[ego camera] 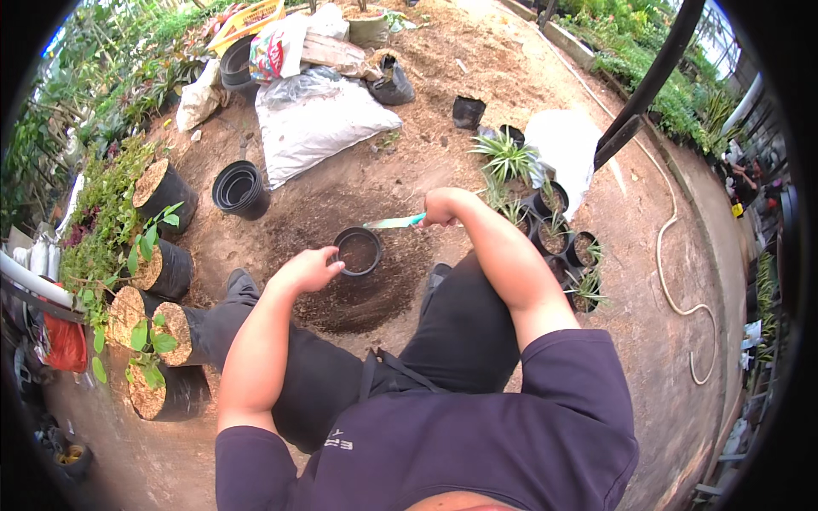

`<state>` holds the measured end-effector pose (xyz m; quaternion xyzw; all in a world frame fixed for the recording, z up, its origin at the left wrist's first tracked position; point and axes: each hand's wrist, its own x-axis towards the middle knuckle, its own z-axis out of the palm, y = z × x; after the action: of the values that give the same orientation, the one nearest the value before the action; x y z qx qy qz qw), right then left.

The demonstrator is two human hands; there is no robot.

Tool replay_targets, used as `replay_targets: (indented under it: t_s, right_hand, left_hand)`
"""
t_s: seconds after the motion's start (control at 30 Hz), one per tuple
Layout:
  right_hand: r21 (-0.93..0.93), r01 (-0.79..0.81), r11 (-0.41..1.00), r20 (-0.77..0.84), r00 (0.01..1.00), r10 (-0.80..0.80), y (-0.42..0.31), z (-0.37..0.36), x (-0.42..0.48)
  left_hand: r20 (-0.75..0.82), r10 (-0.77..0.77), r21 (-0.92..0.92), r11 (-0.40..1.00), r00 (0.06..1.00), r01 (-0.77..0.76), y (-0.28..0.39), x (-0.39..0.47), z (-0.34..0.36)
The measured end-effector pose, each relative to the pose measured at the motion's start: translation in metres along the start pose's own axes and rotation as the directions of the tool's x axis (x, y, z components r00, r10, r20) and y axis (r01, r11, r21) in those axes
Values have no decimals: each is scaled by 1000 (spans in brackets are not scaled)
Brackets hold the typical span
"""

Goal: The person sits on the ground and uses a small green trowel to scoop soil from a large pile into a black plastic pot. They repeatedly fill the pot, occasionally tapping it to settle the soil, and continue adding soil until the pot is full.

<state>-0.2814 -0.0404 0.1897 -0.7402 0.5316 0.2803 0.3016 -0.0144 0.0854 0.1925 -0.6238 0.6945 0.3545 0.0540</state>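
Note:
A round black plastic pot [358,250] stands on dark loose soil [370,313] between my feet. My left hand [313,268] holds its left rim, thumb toward the inside and fingers at the outer wall. Some brown soil shows in the bottom of the pot. In my right hand [442,207] is a hand tool [396,222] with a teal handle and a pale, narrow blade; whether it is a knife or a trowel I cannot tell. Its tip points left, just above the pot's far rim.
Nested black pots [241,190] stand at the left, near several filled grow bags [167,268]. A white sack [319,124] lies beyond. Small potted plants [553,235] and spider plants [505,156] sit to the right, with a hose [668,268] and dark post [645,89] farther right.

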Motion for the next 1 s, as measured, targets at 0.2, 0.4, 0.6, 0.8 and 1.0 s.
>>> replay_targets:
  t_s: [0.2,0.4,0.6,0.8,1.0]
  right_hand:
    - [74,-18,997,31,999,15,67,15,4]
    - [52,-133,990,11,991,133,84,16,-11]
    - [449,-8,893,-49,998,34,53,18,-25]
    - [930,329,165,-330,944,-23,4,36,-30]
    - [839,217,-500,-152,974,167,-74,113,-38]
  left_hand:
    - [141,39,99,994,989,-53,1,-7,32]
    - [265,-39,19,999,963,35,-4,-18,34]
    - [111,-114,-374,916,987,147,-46,33,54]
    - [-416,-510,-600,776,753,194,-85,89,164]
    - [-211,-554,-563,742,805,364,-54,81,130]
